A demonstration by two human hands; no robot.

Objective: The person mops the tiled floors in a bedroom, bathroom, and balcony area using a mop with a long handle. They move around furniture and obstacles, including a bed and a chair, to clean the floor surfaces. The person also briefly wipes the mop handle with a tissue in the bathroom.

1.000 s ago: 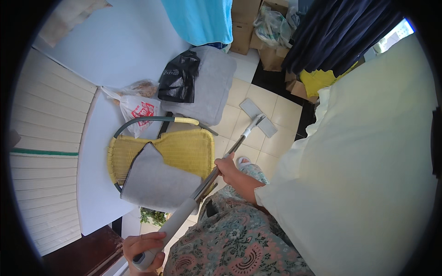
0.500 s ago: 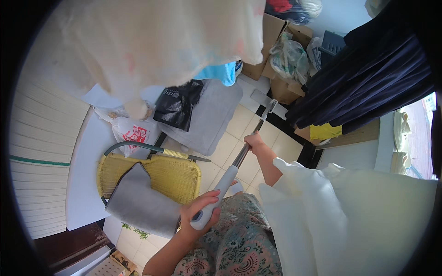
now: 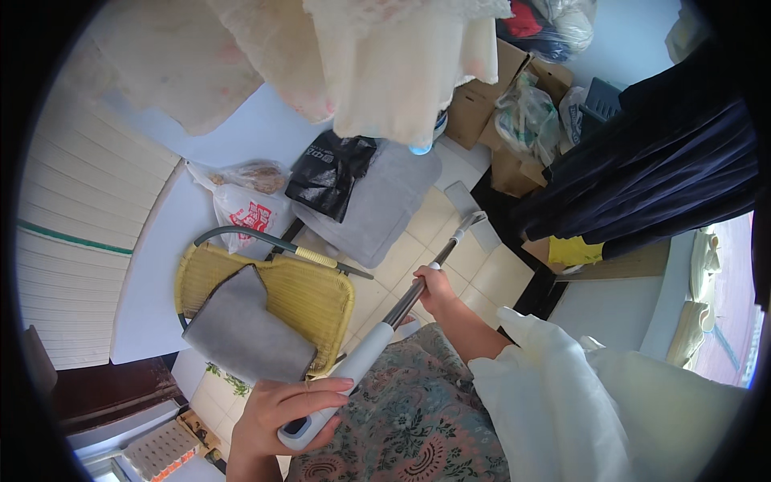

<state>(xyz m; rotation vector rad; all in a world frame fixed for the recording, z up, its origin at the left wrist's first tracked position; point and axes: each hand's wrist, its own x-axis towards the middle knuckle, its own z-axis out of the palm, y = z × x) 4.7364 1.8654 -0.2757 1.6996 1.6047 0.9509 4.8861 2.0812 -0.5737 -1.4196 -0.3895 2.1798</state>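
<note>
A long flat mop with a white-grey handle and a metal pole slants from lower left to upper right across my view. My left hand is wrapped around the thick top end of its handle. Farther down, my right hand grips the metal pole. The mop's flat grey head lies on the tiled floor, close to a dark strip along the floor's edge. The pole passes in front of my patterned clothing.
On the left stands a yellow woven chair with a grey cushion. Beyond it a black bag rests on a grey padded surface. Cardboard boxes stand at the back; dark cloth hangs right, pale cloth above.
Both hands have drawn the mop back toward the lower left, and its head has come nearer along the floor. The view has shifted a little; the hanging pale cloth looks different.
</note>
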